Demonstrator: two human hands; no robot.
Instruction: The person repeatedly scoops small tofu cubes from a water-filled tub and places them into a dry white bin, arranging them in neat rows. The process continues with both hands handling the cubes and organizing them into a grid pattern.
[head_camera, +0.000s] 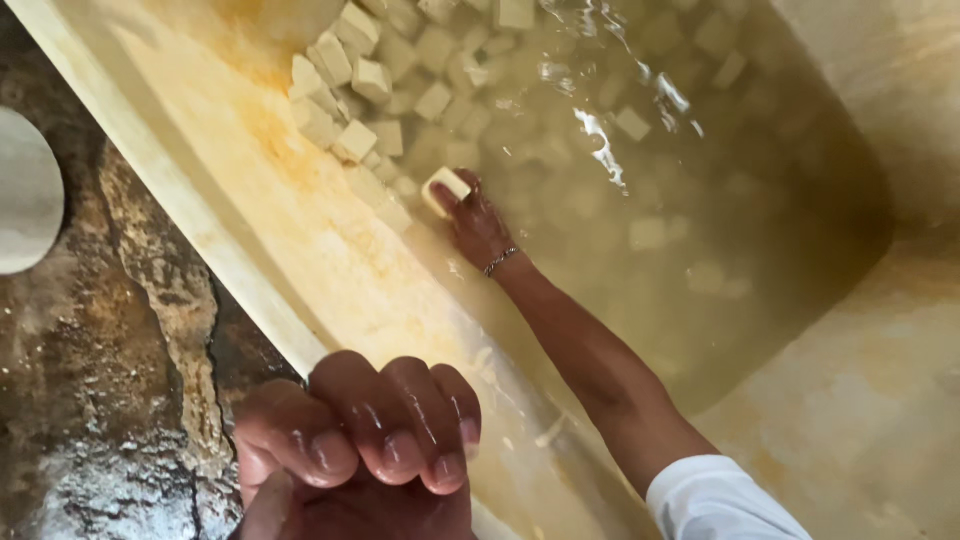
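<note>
My right hand (478, 225) reaches down into a large pale tub (190, 190) of murky yellowish water and grips a pale cream cube (446, 186) at the water's edge. A thin bracelet circles that wrist, and the arm has a white sleeve. Several more pale cubes (355, 85) lie heaped against the tub's sloping left wall, others sunk and blurred under the water. My left hand (365, 440) is wet, its fingers curled into a fist by the tub's rim at the bottom, with nothing visible in it.
Wet, rough stone floor (110, 380) lies left of the tub. A round pale object (25, 190) shows at the left edge. The tub's inner wall is stained orange-yellow. Water (700, 200) fills the middle and right of the tub.
</note>
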